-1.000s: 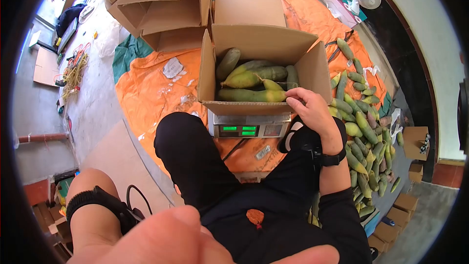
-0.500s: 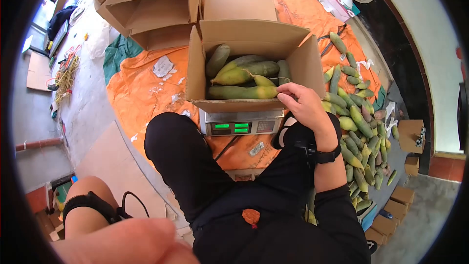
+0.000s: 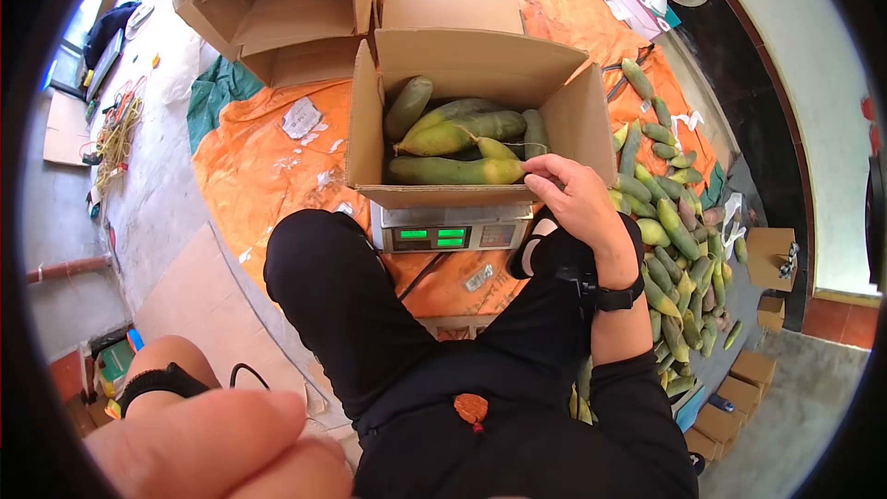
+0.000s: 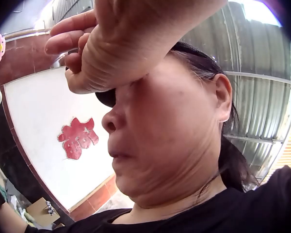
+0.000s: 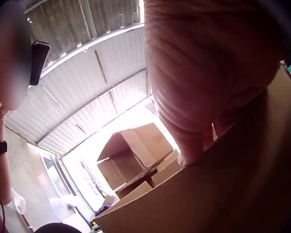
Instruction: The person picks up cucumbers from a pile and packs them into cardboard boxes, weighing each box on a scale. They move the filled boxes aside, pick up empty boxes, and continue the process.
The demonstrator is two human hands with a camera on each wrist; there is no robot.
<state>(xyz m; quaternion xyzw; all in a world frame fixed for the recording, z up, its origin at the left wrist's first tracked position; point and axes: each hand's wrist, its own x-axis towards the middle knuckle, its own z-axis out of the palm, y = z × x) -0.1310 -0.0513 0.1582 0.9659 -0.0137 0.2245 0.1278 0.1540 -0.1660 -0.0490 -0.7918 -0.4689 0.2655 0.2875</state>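
Right hand (image 3: 582, 208) at the rim of an open carton (image 3: 577, 120), left hand (image 3: 222, 448) up at the face

The wrist views alone show the ridged metal roof (image 5: 87, 90), high above the right fingers; red lettering (image 4: 77, 138) on the wall past the left fingers appears only from the left wrist. The head view spreads out a wrinkled orange sheet (image 3: 249, 162) left of the right fingers and beyond them, and a heap of vegetables (image 3: 684, 259) to their right.

Farther off, beyond and left of those fingers, stand stacked cartons (image 3: 277, 14) of plain brown cardboard. The open carton, boxy and straight-edged, sits on a scale (image 3: 450, 218) with green-lit displays, below and left of the fingers. From outside its wall, the right wrist view shows the fingers bent over the edge; whether they pinch the cardboard or merely rest, I cannot tell.

The left hand is a blur overhead; its own wrist view shows the fingers loosely bent, holding nothing.

Smallest, just left of the right fingers, lie the carton's vegetables (image 3: 453, 172), smooth, tapering, dull green fading to yellow, the front one's tip by the forefinger.
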